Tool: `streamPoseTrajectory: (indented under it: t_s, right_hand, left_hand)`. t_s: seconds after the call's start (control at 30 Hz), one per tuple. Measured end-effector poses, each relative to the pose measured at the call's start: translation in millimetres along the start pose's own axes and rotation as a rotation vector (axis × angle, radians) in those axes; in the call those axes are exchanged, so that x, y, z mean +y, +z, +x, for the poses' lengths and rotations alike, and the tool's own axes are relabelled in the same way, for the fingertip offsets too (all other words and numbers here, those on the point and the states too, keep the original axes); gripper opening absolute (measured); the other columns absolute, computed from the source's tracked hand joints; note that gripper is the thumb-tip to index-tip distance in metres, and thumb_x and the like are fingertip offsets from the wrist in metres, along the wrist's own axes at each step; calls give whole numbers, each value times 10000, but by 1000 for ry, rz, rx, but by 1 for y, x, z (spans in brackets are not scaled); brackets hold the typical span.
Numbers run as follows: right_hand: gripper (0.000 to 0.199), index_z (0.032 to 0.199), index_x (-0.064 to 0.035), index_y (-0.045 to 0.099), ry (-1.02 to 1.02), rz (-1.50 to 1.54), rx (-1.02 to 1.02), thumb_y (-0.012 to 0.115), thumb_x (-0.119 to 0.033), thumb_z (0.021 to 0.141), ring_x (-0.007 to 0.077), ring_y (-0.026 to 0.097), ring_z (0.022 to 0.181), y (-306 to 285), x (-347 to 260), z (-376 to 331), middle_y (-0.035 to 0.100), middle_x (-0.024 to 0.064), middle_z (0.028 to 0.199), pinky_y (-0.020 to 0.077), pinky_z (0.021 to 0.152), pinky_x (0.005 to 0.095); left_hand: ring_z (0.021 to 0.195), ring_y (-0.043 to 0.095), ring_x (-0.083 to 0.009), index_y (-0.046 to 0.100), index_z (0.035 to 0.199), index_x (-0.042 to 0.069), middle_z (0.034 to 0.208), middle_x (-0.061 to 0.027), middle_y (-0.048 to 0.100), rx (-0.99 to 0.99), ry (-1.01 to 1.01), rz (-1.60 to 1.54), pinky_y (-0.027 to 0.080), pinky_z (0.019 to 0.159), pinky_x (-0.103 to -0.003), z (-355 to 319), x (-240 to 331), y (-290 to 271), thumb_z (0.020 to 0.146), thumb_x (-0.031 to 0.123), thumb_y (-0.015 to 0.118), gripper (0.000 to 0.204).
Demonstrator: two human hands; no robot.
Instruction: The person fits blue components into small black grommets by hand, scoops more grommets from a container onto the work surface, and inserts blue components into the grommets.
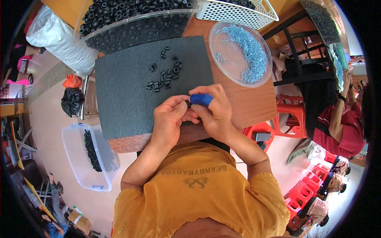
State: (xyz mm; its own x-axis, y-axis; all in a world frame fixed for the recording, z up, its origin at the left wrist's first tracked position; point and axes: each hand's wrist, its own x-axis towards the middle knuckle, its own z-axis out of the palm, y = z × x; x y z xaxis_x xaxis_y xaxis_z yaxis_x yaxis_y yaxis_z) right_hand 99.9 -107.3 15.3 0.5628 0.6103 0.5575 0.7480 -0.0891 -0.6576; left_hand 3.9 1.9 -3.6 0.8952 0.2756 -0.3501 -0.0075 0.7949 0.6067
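Note:
My left hand [170, 119] and my right hand [217, 113] meet over the near edge of a dark mat [119, 87]. Between their fingertips they pinch a small black ring-like part [188, 104], mostly covered by the fingers. A blue finger cover [201, 99] wraps a finger of my right hand. Beyond my hands, several loose black ring-shaped parts [167, 81] lie scattered on the mat. To the right, a round clear plastic lid or tray [222, 69] carries a spread of tiny shiny blue-silver pieces [254, 51].
A clear bin [135, 20] heaped with black parts stands at the table's far side, beside a white perforated basket [238, 15]. Another clear bin [73, 158] sits on the floor at left. Red stools [291, 117] and a co-worker in a red shirt [341, 127] are at right.

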Motion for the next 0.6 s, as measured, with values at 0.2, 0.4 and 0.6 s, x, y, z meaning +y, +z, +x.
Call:
streamPoseTrajectory:
  t_s: [0.2, 0.4, 0.6]
  right_hand:
    - [159, 793, -21, 585, 99, -80, 21, 653, 5, 652, 333, 520, 775, 12, 39, 38, 566, 142, 790, 426, 636, 398]
    - [131, 674, -7, 533, 41, -239, -53, 656, -44, 657, 352, 510, 751, 31, 66, 79, 555, 155, 739, 412, 629, 434]
    - [173, 658, 7, 564, -31, -343, -222, 681, -121, 660, 356, 539, 782, 51, 74, 103, 574, 159, 746, 434, 659, 438]
  left_hand:
    - [652, 593, -149, 539, 1015, -24, 863, -134, 622, -31, 21, 82, 497, 572, -271, 0, 5, -5, 903, 144, 521, 203]
    - [640, 590, -142, 546, 1006, -24, 853, -135, 626, -34, 8, 62, 481, 555, -267, 2, 5, -12, 901, 139, 522, 195]
    - [631, 593, -151, 555, 991, -24, 845, -144, 627, -38, 4, 13, 480, 551, -274, 5, 6, -13, 895, 139, 528, 191]
